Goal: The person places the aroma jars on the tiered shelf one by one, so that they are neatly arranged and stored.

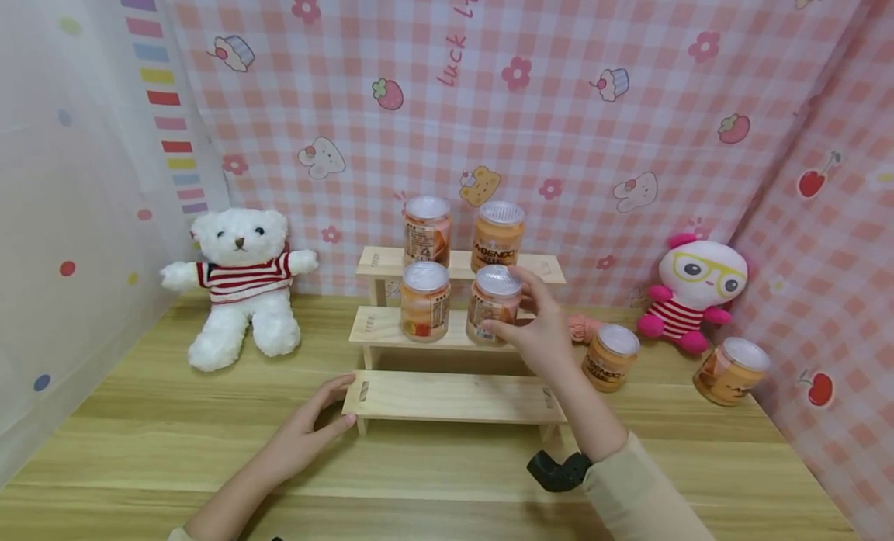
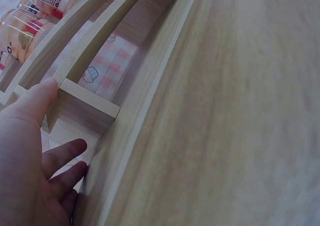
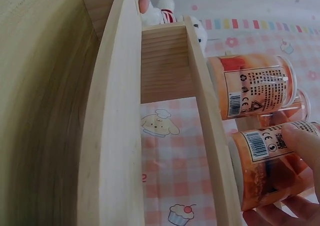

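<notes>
The right hand (image 1: 534, 324) is curling its fingers around an orange jar (image 1: 492, 303) standing on the middle step of the wooden stepped shelf (image 1: 454, 397), beside another jar (image 1: 424, 300). The left hand (image 1: 314, 424) is lying open, fingers straight, apparently touching the shelf's bottom step at its left end.

Staged home-like play corner, probably a small recording booth, pink checked cloth backdrop (image 1: 559, 98) printed with cupcakes and strawberries, pale dotted curtain (image 1: 63, 215) at left, wooden tabletop (image 1: 419, 479), stepped wooden display shelf (image 1: 454, 397), white teddy bear (image 1: 240, 281), pink plush doll (image 1: 694, 293)
</notes>
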A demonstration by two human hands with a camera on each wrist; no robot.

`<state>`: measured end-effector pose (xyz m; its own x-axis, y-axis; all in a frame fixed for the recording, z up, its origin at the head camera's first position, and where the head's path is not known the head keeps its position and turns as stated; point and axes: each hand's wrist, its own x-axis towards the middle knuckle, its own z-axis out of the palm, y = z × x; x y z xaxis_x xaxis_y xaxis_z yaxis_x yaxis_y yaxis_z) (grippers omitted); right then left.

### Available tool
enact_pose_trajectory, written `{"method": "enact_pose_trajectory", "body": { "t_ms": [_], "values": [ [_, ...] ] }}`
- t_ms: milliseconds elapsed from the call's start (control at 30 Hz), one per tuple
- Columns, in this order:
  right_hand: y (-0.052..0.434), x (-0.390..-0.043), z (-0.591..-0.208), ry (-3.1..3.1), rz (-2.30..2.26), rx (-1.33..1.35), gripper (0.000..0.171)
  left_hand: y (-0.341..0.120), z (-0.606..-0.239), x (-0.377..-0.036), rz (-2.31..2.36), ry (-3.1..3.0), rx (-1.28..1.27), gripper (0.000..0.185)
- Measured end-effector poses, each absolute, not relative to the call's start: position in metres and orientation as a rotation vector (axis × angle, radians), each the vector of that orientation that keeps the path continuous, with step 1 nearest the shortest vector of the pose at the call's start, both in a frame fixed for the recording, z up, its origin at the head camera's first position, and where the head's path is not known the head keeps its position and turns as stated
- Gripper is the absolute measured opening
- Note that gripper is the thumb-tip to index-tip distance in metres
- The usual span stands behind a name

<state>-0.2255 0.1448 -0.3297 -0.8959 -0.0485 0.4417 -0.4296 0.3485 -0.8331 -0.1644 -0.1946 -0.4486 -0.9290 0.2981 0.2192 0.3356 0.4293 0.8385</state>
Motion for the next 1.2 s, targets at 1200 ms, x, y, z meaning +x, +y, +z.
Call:
{"method": "enact_pose_trajectory", "body": {
  "t_ms": [1200],
  "values": [
    [0.169,-0.197,-0.342,-2.293,1.483,0.392,0.082,-0.195,-0.45,-0.166,-1.566,-2.618,-0.578,0.054]
  ]
}}
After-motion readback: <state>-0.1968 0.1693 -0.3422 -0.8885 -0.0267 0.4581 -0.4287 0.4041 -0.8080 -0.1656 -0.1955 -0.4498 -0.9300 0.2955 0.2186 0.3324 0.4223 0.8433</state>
